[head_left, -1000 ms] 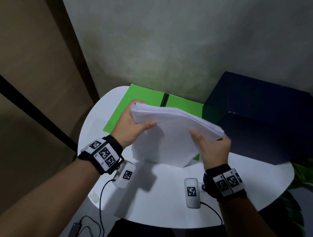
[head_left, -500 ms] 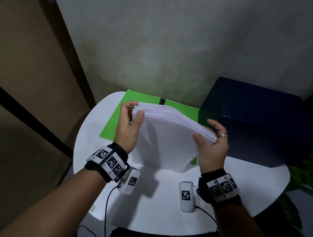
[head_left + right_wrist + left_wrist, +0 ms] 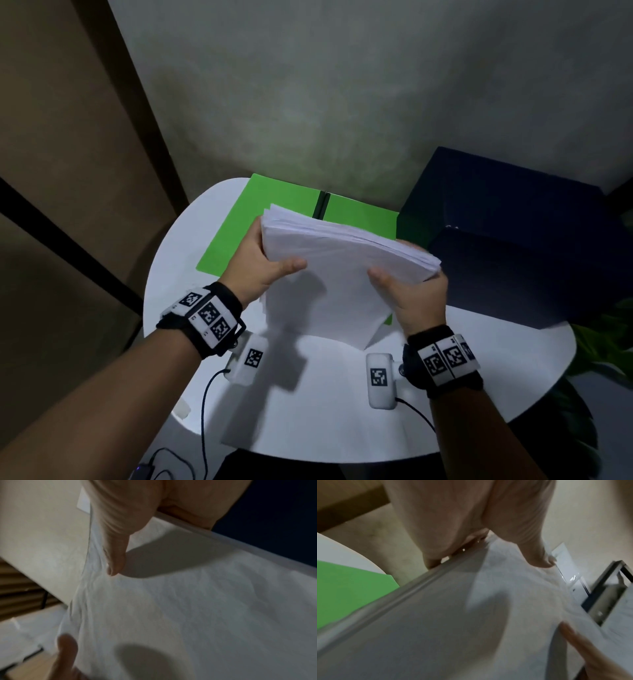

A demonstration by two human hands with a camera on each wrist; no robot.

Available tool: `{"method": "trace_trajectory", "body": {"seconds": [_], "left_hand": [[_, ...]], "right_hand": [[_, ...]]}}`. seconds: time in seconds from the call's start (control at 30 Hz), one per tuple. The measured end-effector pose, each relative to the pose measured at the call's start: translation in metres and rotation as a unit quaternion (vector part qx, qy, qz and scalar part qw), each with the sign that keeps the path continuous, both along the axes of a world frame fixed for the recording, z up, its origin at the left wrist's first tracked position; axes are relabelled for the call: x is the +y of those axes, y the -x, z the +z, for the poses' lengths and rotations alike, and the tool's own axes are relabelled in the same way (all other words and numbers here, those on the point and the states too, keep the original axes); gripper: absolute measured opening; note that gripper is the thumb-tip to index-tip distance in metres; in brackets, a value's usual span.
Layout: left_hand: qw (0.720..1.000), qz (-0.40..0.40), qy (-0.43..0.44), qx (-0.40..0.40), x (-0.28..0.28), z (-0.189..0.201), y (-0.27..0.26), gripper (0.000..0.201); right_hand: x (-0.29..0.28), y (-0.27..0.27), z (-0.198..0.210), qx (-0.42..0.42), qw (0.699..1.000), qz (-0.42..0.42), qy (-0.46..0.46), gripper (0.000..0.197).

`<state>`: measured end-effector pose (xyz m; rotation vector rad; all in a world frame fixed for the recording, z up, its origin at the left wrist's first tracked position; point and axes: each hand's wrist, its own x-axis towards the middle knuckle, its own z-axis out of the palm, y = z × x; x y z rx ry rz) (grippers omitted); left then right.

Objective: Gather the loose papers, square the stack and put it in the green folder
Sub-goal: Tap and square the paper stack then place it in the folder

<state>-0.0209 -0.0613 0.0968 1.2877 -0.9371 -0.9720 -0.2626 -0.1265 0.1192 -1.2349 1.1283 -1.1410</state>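
Note:
A thick stack of white papers [image 3: 342, 267] stands on its lower edge on the round white table [image 3: 325, 411], tilted toward me. My left hand [image 3: 260, 263] grips its left side, thumb on the near face. My right hand [image 3: 411, 291] grips the right side, thumb in front and fingers behind. The top edges of the sheets are uneven. The green folder [image 3: 260, 219] lies open flat behind the stack, partly hidden by it. The left wrist view shows the stack [image 3: 471, 615] with my thumb on it and the folder [image 3: 347, 588]. The right wrist view shows the stack [image 3: 188, 608] under my thumb.
A dark blue box [image 3: 513, 240] stands at the right, close to the stack and my right hand. A wall rises just behind the table. Plant leaves [image 3: 609, 342] show past the table's right rim. Cables hang off the near edge.
Both hands have closed back on the stack's sides after loosening half a second ago; the left thumb is back on the near face and the right fingers are back behind it. The stack stays upright.

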Motion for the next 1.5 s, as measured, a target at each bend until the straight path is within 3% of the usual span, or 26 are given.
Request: {"method": "trace_trajectory", "body": {"seconds": [0.13,0.27,0.33,0.4,0.5,0.63,0.7,0.8,0.97,1.13,1.27,1.37,1.43,1.5], "left_hand": [[1.000,0.008,0.024,0.016,0.001,0.006,0.004,0.099],[0.992,0.079,0.097,0.014,0.002,0.025,0.014,0.059],[0.984,0.145,0.106,-0.015,-0.003,0.030,0.023,0.032],[0.978,0.185,0.094,-0.007,-0.008,0.032,0.027,0.018],[0.983,0.149,0.102,-0.009,-0.007,0.027,0.019,0.028],[0.996,0.058,0.054,-0.040,0.002,0.009,0.012,0.060],[0.995,0.076,0.023,-0.060,0.005,0.007,0.015,0.048],[0.994,0.093,0.039,-0.039,0.011,0.007,0.014,0.032],[0.999,0.030,-0.015,-0.010,0.019,-0.023,0.013,0.078],[0.998,0.056,-0.018,0.034,0.022,-0.028,0.019,0.062],[0.998,0.044,-0.033,0.031,0.026,-0.034,0.028,0.083],[0.995,0.065,-0.069,-0.014,0.018,-0.027,0.020,0.095],[0.982,0.130,-0.052,-0.127,0.014,-0.008,0.011,0.110],[0.942,0.182,0.036,-0.280,0.013,0.023,0.005,0.121]], "right_hand": [[0.001,0.000,0.001,0.006,1.000,-0.009,0.000,0.034],[0.004,-0.003,0.012,-0.022,0.997,0.010,0.066,0.029],[0.005,-0.008,0.013,-0.043,0.995,-0.019,0.083,0.019],[0.006,-0.010,0.012,-0.047,0.993,-0.048,0.102,0.017],[0.004,-0.006,0.008,-0.056,0.993,-0.042,0.095,0.019],[0.006,0.001,-0.013,-0.012,1.000,-0.013,0.026,0.049],[0.010,-0.001,-0.016,-0.006,0.999,-0.038,-0.028,0.045],[0.011,0.003,-0.014,-0.013,0.998,-0.062,-0.022,0.034],[0.020,0.003,-0.027,0.027,0.999,-0.014,-0.025,0.036],[0.022,0.003,-0.032,0.017,0.999,-0.032,-0.025,0.028],[0.032,0.000,-0.042,0.028,0.997,-0.036,-0.055,0.026],[0.028,-0.002,-0.028,0.036,0.997,-0.037,-0.057,0.025],[0.019,0.002,-0.012,0.066,0.997,-0.024,-0.042,0.022],[0.010,0.004,0.003,0.154,0.987,0.002,0.049,0.019]]}}
